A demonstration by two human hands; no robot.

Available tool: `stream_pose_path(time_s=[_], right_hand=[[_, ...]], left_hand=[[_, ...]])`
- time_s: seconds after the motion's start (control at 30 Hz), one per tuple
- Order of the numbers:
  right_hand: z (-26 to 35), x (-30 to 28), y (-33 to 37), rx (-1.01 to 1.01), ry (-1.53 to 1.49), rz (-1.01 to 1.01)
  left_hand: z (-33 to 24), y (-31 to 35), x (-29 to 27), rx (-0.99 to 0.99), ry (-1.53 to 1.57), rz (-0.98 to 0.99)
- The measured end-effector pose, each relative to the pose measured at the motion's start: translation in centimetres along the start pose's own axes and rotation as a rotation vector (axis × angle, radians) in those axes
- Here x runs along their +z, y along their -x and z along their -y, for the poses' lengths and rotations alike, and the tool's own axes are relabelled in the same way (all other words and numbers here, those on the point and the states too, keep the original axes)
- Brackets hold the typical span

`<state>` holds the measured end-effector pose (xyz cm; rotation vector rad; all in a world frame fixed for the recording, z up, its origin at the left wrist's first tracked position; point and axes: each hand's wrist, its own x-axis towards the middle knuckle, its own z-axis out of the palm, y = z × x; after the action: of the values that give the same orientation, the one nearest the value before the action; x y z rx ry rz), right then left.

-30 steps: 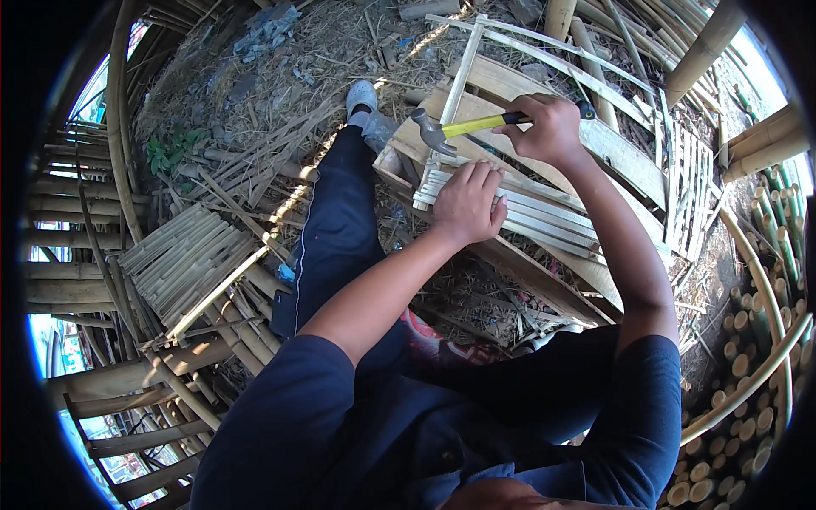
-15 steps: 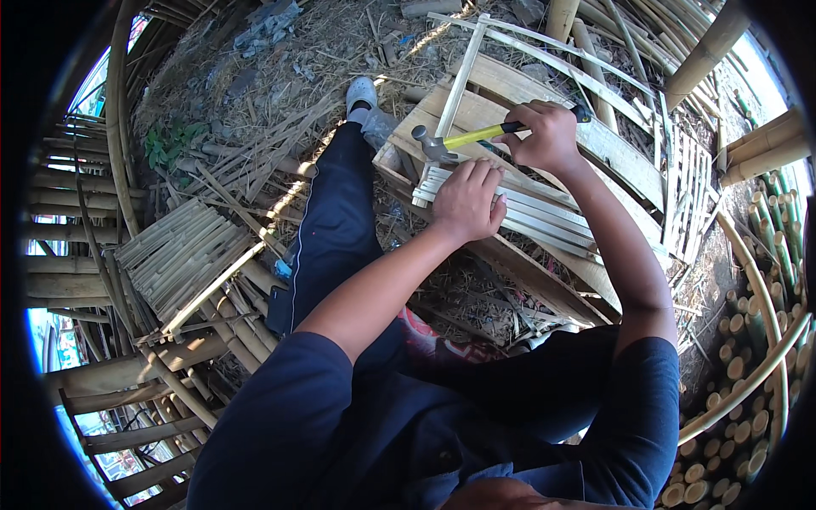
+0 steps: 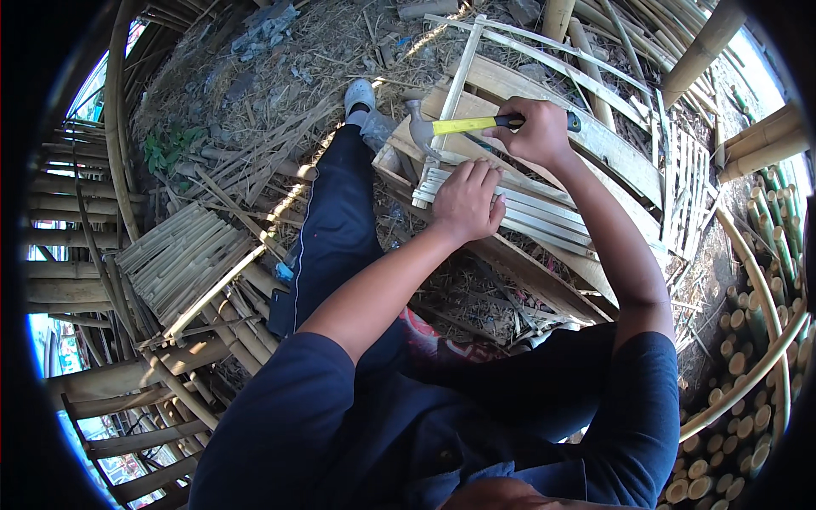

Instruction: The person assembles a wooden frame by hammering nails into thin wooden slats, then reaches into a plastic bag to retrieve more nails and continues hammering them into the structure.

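Observation:
My right hand (image 3: 537, 132) is closed round the black grip of a claw hammer (image 3: 463, 125) with a yellow shaft. The hammer's metal head hangs just above the far left ends of several pale bamboo slats (image 3: 544, 223). These slats lie side by side on a low wooden plank bench (image 3: 612, 161). My left hand (image 3: 466, 202) grips the slats near their left ends, fingers bent over them and thumb along the near side. Whatever may lie under those fingers is hidden. A thin pale crosspiece (image 3: 463, 76) of a bamboo frame runs away from the slat ends.
A finished-looking slatted bamboo panel (image 3: 187, 263) rests at the left. Another slatted piece (image 3: 687, 191) stands beyond the bench's right end. Cut bamboo poles (image 3: 739, 408) are stacked at the lower right. Thick bamboo posts (image 3: 705, 55) rise at the far right. Straw and scraps litter the ground (image 3: 255, 110).
The hammer's head has risen away from the slat ends and turned, its shaft now nearly level. My right hand has shifted slightly. My left hand stays in place on the slats.

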<state>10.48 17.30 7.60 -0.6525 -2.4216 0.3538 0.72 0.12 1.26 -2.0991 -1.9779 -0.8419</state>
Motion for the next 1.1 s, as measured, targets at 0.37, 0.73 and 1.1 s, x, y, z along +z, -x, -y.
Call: stream_pose_path(time_s=[0.37, 0.73, 1.1], right_hand=[[7.7, -7.2, -2.9, 0.379, -0.323, 0.060], [11.1, -7.0, 9.0, 0.807, -0.527, 0.123], [8.7, -4.4, 9.5, 0.835, -0.172, 0.101]], left_hand=[[0.2, 0.0, -0.1, -0.034, 0.023, 0.068], [-0.2, -0.2, -1.7, 0.035, 0.046, 0.097], [5.3, -1.4, -10.7, -0.096, 0.559, 0.146]])
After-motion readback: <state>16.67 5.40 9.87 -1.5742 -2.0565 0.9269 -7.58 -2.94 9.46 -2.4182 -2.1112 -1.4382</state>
